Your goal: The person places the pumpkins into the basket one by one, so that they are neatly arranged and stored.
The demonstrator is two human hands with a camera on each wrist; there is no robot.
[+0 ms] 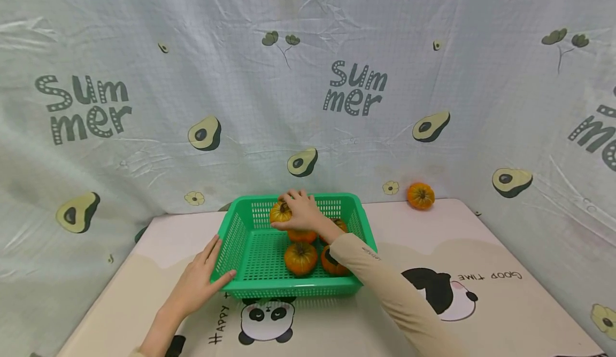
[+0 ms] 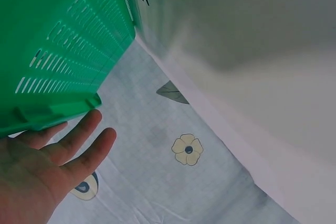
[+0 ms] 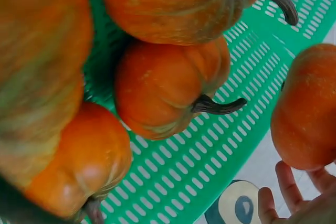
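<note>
A green plastic basket stands on the table with several small orange pumpkins in its middle and right part. My right hand holds another small pumpkin above the far middle of the basket. In the right wrist view that pumpkin is at the right edge, the fingertips against it; much of that hand is out of frame. My left hand rests at the basket's near left corner, fingers extended along the left rim. From the left wrist, those fingers look straight beside the green rim.
A single pumpkin sits at the far right of the table, by the curtain. Panda prints mark the pale tablecloth. A printed curtain hangs behind the table and along its sides.
</note>
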